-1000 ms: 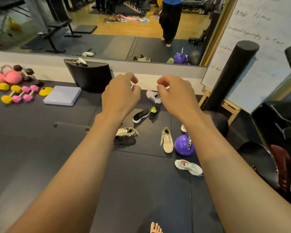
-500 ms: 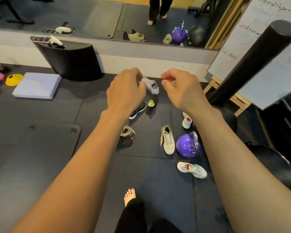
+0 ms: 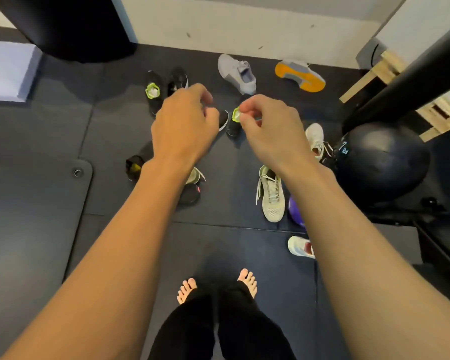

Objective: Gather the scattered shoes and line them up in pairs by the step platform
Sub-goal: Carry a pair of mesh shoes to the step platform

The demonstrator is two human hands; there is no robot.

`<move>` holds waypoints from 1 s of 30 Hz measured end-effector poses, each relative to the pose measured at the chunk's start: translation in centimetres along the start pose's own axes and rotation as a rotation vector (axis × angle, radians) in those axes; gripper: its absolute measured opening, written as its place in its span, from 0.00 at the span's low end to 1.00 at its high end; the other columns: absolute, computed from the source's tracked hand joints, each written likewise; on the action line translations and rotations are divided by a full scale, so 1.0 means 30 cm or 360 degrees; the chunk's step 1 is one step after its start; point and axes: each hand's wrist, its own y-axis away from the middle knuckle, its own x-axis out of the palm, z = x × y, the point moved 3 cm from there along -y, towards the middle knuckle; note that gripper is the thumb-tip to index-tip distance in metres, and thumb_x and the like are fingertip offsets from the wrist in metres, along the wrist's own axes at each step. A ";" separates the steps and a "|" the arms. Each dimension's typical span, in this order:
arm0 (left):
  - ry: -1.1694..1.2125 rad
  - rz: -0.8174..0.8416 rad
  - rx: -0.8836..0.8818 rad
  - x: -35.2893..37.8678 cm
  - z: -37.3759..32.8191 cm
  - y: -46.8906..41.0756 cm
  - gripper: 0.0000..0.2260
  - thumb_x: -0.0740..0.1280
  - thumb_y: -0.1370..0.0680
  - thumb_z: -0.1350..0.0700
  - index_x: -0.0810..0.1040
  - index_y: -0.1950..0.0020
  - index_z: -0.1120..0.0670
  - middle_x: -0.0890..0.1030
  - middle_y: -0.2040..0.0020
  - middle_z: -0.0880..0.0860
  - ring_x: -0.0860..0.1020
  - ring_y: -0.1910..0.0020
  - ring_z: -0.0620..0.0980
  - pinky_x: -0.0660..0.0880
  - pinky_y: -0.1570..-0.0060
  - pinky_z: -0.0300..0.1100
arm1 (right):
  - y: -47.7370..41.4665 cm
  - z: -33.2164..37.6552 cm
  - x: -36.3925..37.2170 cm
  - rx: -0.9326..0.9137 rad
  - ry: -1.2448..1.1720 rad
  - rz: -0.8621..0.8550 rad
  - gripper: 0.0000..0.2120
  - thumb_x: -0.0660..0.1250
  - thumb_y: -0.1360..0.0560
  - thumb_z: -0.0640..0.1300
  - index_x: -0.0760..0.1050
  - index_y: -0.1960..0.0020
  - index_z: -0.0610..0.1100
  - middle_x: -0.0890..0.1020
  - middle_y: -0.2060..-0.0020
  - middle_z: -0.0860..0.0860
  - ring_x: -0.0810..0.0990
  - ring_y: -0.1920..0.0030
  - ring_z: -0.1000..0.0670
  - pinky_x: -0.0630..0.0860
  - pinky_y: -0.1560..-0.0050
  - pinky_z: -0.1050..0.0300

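Note:
Several shoes lie scattered on the dark mat floor. A grey shoe [image 3: 235, 72] and an orange-soled shoe [image 3: 299, 75] on its side lie near the wall. Two black shoes [image 3: 153, 92] sit at the back left, one lined in neon green. My left hand [image 3: 185, 120] and my right hand [image 3: 268, 120] hover above the middle of the pile with loosely curled fingers, holding nothing. Another black, green-lined shoe [image 3: 233, 123] shows between them. A beige shoe [image 3: 270, 196], a white shoe [image 3: 315, 137] and a white, red-lined shoe [image 3: 300, 249] lie to the right. A black curved platform [image 3: 70, 27] stands at the back left.
A dark medicine ball [image 3: 382, 159] and a purple kettlebell [image 3: 295, 214] crowd the right side, under a leaning black foam roller [image 3: 413, 81] and a wooden stand [image 3: 390, 71]. A pale foam pad [image 3: 5, 71] lies far left. My bare feet [image 3: 190, 289] stand below the shoes.
The view has tilted down and moved closer to the shoes. Both hands keep the same curled pose and now hang over the black shoes.

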 end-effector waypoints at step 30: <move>-0.0086 -0.0095 -0.0125 1.336 1.162 -0.165 0.10 0.61 0.25 0.56 0.79 0.47 0.51 0.79 0.47 0.52 0.76 0.49 0.55 0.67 0.56 0.45 | -0.342 -0.808 1.776 -0.0165 0.0274 0.0760 0.07 0.60 0.22 0.42 0.71 0.46 0.41 0.78 0.49 0.44 0.77 0.50 0.41 0.73 0.52 0.48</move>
